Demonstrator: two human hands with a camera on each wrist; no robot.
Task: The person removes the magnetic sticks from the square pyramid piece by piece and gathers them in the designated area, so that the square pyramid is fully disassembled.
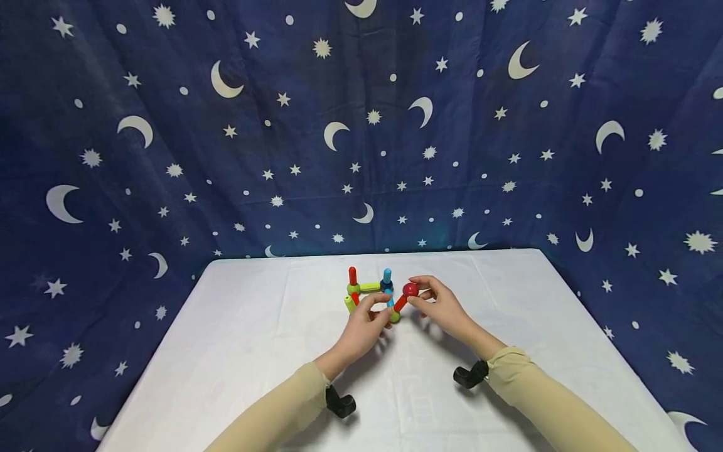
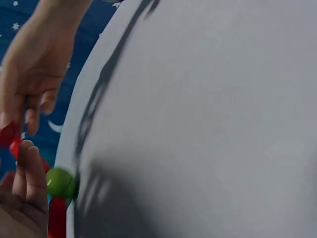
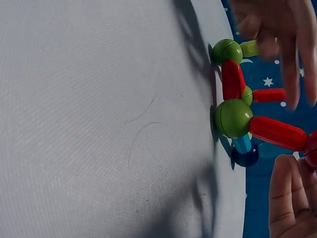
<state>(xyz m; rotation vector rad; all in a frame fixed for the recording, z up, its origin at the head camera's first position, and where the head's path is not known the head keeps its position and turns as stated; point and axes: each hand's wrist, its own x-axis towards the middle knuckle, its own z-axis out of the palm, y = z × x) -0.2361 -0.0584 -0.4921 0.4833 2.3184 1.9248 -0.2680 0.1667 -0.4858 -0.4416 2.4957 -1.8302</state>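
Note:
On the white table stands a frame of magnetic balls and rods. Its nearest corner is a green ball (image 3: 234, 118), from which a red rod (image 3: 278, 133) rises to a red ball (image 1: 410, 289). My right hand (image 1: 446, 311) pinches that red ball between thumb and fingers. Close to the same corner, my left hand (image 1: 361, 333) has its fingers extended beside the red rod; they appear apart from the pieces in the right wrist view. A dark blue ball (image 1: 386, 285) carries an upright light blue rod (image 1: 387, 275). The left hand partly hides the near left corner.
Another green ball (image 1: 353, 289) at the far left holds an upright red rod (image 1: 353, 275). A yellow-green rod (image 1: 369, 287) links it to the dark blue ball. Behind the white table (image 1: 254, 351) hangs a dark blue cloth (image 1: 316, 157) with moons and stars.

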